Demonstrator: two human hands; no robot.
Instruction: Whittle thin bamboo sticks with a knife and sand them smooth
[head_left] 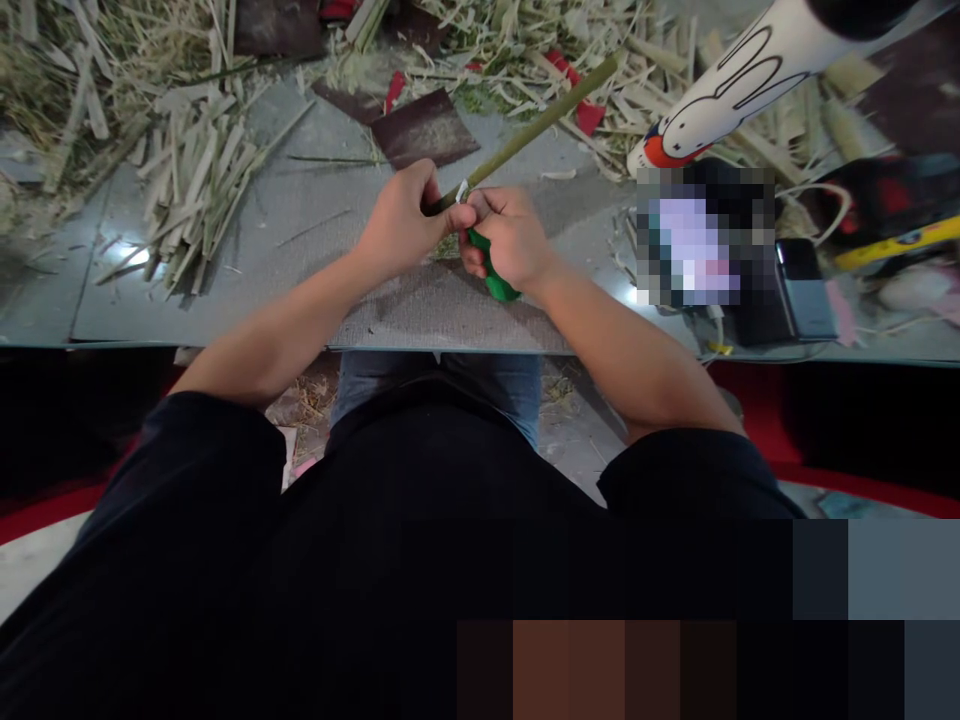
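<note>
A long green-brown stalk (544, 128) runs from my hands up and away to the right. My left hand (405, 215) is closed on its near end, thumb stretched toward my right hand. My right hand (514, 235) is wrapped round a tool with a green handle (501, 285). The handle's lower end sticks out below my fingers. A small pale piece, perhaps the tool's blade or a shaving, shows against the stalk between my hands; I cannot tell which. Beneath both hands lies a grey textured mat (420, 310).
A pile of split strips (191, 190) lies to the left. Shavings (525, 30) and dark sandpaper-like sheets (424, 130) cover the far side. To the right are a white rabbit-print cylinder (720, 95), a blurred-out screen (694, 245), a dark phone-like device (806, 290) and cables.
</note>
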